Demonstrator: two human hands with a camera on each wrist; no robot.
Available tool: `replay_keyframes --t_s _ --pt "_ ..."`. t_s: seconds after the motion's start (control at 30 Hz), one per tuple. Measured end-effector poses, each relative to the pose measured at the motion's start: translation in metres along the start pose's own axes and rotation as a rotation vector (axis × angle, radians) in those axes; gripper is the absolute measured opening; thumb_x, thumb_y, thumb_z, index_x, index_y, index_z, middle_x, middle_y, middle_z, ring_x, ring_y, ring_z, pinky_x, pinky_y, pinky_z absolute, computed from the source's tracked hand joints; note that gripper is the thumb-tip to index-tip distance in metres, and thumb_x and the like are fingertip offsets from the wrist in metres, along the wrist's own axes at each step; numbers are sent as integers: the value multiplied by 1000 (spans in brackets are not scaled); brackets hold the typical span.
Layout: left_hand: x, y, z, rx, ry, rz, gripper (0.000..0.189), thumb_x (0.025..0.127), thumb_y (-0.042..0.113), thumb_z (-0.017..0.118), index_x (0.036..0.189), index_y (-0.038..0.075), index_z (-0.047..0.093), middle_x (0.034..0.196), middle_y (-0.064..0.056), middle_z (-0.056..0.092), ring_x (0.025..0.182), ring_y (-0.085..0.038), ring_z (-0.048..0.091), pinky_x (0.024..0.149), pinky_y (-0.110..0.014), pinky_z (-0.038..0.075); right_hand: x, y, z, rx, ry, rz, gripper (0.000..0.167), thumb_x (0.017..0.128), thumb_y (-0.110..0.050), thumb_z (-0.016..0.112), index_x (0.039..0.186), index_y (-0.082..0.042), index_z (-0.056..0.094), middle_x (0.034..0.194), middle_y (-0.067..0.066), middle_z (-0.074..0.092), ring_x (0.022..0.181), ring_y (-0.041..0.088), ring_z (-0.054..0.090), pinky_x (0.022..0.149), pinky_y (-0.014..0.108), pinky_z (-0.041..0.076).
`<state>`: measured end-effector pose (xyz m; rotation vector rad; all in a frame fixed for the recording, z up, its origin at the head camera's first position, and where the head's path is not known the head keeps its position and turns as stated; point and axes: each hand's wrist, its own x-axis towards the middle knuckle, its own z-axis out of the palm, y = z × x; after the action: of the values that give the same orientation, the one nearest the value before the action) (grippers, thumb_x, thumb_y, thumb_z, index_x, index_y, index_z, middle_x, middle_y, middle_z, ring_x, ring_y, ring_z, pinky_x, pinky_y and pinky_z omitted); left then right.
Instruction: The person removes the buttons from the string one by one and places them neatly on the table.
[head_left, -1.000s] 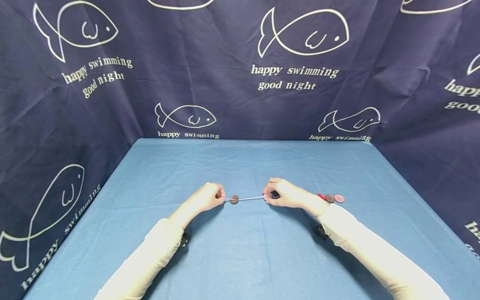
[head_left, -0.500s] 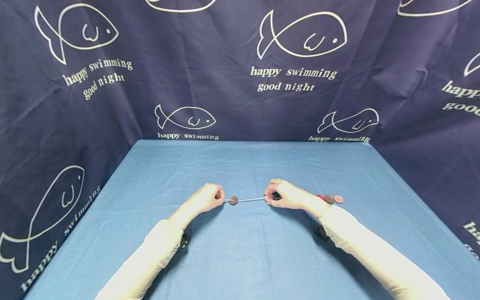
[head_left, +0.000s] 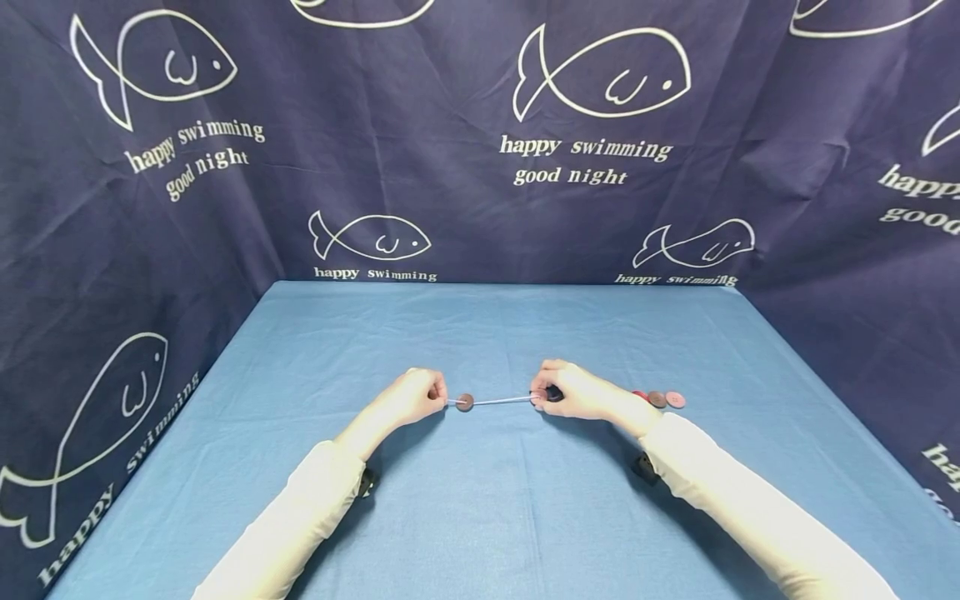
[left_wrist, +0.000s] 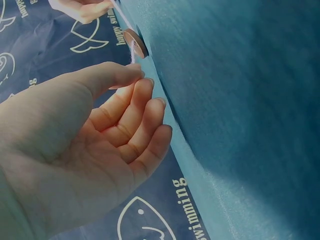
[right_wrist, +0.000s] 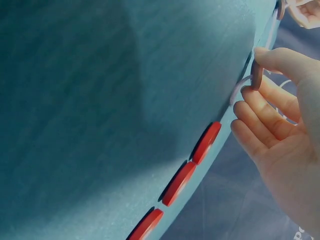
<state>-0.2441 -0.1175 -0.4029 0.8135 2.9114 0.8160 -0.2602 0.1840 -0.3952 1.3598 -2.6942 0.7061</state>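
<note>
Between the two hands a pale string [head_left: 501, 401] runs straight, low over the blue cloth. A brown button [head_left: 465, 402] is threaded on it near the left hand [head_left: 422, 395], whose thumb and index finger pinch the string just beside this button. In the left wrist view, the string passes through the brown button [left_wrist: 134, 44], which stands on edge beyond the fingertips. My right hand [head_left: 568, 390] pinches a second brownish button [right_wrist: 257, 75] between thumb and fingers. A loop of string [right_wrist: 237, 90] comes out behind that button toward the cloth.
Right of the right hand lie a red button [head_left: 640, 395], a brown button [head_left: 657, 400] and a pink button [head_left: 676, 400] in a row, partly behind the wrist. A blue cloth [head_left: 450, 517] covers the table. Dark fish-print curtains [head_left: 480, 192] hang behind and at both sides.
The right hand has shifted very slightly rightward, away from the left hand. Both hands keep their grip, and the head view has tilted a little.
</note>
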Motion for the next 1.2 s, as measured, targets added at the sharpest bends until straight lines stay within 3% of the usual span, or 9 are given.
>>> replay_keyframes --t_s 0.33,1.2 --pt "0 2 -3 -19 -17 -37 11 83 5 61 74 10 62 67 2 59 60 -9 48 60 -24 43 -1 1 -4 -22 17 -21 6 79 -8 69 84 -9 65 78 2 54 72 15 53 69 23 42" --pt "0 -1 -1 -1 12 -25 11 81 3 61 72 10 62 64 3 57 59 -7 47 59 -22 42 -13 4 -6 -37 -16 39 7 82 -11 68 88 -10 66 80 1 54 75 17 52 73 27 43"
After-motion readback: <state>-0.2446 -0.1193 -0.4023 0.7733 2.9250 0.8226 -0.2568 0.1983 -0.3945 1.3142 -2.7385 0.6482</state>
